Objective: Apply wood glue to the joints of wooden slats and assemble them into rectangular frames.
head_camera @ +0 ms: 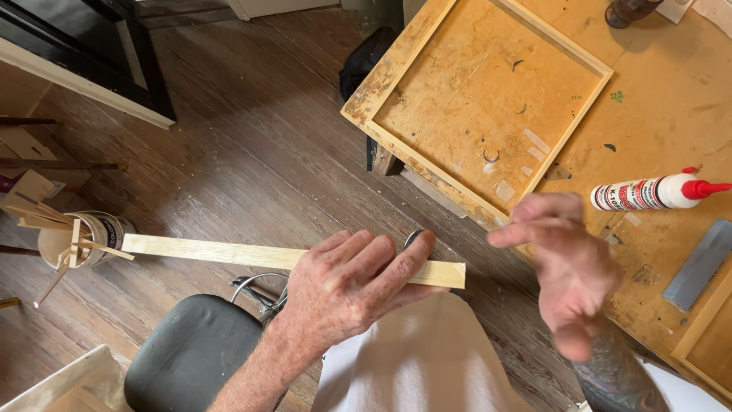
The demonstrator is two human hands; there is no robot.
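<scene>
The strip (290,258) lies level over the floor, its near end wrapped in your left hand (347,286). Your right hand (568,267), blurred, hangs empty with fingers loosely curled. You seem between steps; next likely calls for the glue bottle (656,192) on the table (663,99).

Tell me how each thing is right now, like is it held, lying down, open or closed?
Wooden strip: held level over the floor.
Left hand: closed around the wooden strip.
Right hand: open, blurred, holding nothing.
Glue bottle: lying on its side, red cap on.
Wooden frame: lying flat on the workbench.
Bucket: upright on the floor, full of wood scraps.
</scene>
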